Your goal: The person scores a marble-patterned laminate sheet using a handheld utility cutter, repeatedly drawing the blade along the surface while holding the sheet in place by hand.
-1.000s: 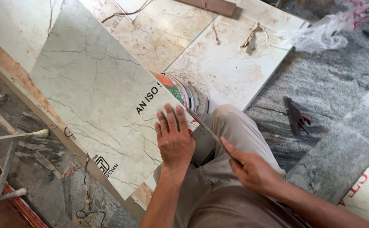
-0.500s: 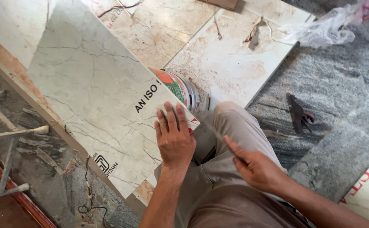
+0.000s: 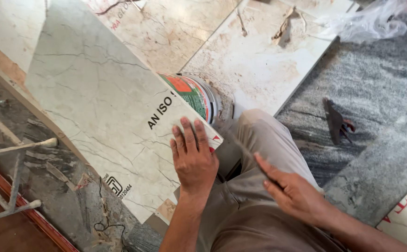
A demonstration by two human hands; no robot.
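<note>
Tile pinned flat, tool on the move

Left hand stays spread flat on the marble tile; right hand, pinching a thin blurred tool, has dropped nearer.

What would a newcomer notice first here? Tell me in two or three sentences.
The big pale marble-look tile slanting across the left and middle catches the eye first, with the left hand pressed flat on its near corner. Under that corner stands a round can with an orange and green label. Right of it, the right hand hovers above the person's tan trousers, holding a thin blurred tool.
</note>
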